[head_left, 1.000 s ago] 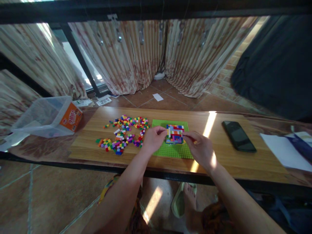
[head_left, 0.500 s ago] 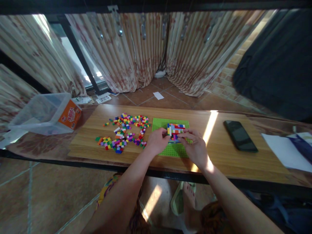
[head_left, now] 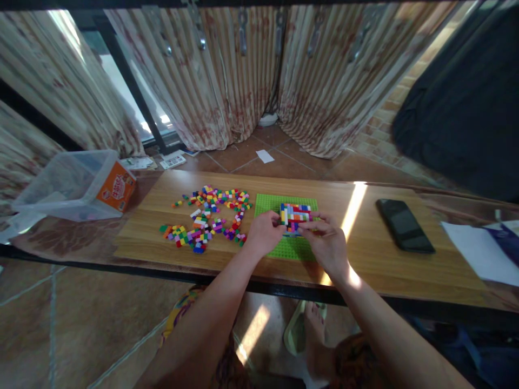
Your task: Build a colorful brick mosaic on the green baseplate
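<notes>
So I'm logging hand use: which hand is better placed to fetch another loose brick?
Probably the left hand: the loose bricks lie directly on its side, while the right hand would have to cross the brick block.

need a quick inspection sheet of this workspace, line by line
surface: wooden board on a darker table, a sunlit strip across it
job's things: multicoloured brick block on a green baseplate; loose bricks scattered to its left
clutter: black phone to the right; white papers at far right; clear tub with an orange label at far left
hands: left hand and right hand both touch the block's near side; grip too small to tell
cables: nothing seen
surroundings: curtains, tiled floor, a dark cloth at right
</notes>
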Demonstrator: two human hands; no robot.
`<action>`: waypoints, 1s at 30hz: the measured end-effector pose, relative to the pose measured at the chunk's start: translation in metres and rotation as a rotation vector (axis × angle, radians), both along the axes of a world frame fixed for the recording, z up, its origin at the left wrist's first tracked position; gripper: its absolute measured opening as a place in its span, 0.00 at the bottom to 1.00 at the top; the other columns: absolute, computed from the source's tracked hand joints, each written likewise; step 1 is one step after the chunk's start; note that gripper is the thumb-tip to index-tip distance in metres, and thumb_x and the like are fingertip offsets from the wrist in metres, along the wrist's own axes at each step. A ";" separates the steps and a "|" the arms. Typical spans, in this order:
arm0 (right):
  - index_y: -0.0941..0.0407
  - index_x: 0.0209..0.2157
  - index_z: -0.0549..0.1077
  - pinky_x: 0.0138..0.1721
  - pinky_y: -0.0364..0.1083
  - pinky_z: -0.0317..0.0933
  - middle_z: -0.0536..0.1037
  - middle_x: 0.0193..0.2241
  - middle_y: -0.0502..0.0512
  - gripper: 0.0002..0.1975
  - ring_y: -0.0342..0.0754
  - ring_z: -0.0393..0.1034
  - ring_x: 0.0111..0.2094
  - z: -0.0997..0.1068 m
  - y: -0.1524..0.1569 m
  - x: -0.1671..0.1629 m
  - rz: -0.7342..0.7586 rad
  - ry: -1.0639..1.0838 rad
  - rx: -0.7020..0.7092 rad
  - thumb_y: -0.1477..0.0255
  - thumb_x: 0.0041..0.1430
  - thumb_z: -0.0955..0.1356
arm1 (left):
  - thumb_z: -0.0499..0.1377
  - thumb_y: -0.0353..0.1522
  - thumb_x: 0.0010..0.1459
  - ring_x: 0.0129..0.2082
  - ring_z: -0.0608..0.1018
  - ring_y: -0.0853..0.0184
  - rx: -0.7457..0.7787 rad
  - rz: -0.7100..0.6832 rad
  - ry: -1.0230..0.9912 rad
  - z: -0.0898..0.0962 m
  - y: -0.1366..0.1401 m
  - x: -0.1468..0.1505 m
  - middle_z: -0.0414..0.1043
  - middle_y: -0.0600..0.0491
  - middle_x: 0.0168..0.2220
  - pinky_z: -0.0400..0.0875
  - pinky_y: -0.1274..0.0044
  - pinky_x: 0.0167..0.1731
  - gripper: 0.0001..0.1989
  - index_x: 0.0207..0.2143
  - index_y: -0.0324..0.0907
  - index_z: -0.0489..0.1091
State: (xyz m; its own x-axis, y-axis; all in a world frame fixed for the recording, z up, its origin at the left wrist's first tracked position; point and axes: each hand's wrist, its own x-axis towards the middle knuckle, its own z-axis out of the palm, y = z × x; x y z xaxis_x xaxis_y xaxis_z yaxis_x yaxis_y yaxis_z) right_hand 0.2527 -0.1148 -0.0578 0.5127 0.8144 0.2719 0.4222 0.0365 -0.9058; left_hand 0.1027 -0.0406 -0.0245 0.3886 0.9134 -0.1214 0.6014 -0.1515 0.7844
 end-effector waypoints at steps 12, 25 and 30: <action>0.52 0.35 0.82 0.40 0.52 0.71 0.79 0.41 0.57 0.15 0.51 0.75 0.39 0.003 0.001 0.017 0.008 0.171 -0.021 0.58 0.47 0.76 | 0.64 0.28 0.53 0.35 0.81 0.65 -0.019 0.042 -0.055 -0.010 0.001 0.002 0.81 0.46 0.37 0.74 0.75 0.38 0.11 0.40 0.36 0.76; 0.58 0.39 0.82 0.30 0.47 0.71 0.84 0.32 0.60 0.21 0.50 0.77 0.30 0.009 0.001 0.024 -0.056 0.250 -0.118 0.56 0.51 0.73 | 0.59 0.32 0.60 0.39 0.81 0.61 0.093 0.099 0.038 0.006 0.000 -0.016 0.81 0.45 0.39 0.74 0.71 0.43 0.12 0.45 0.38 0.74; 0.57 0.39 0.82 0.29 0.47 0.69 0.84 0.30 0.59 0.20 0.50 0.77 0.30 0.017 -0.003 0.025 -0.095 0.229 -0.163 0.56 0.51 0.73 | 0.59 0.31 0.59 0.45 0.80 0.57 0.241 0.271 0.314 0.013 0.024 -0.059 0.80 0.44 0.41 0.72 0.68 0.46 0.10 0.43 0.40 0.74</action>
State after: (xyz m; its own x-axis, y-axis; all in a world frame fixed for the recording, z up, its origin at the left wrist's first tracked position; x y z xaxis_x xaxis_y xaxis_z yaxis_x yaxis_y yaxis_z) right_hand 0.2777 -0.1174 -0.0411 0.6214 0.7835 0.0099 0.2009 -0.1471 -0.9685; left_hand 0.0438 -0.0162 -0.0112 0.1112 0.9933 0.0326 0.8466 -0.1118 0.5204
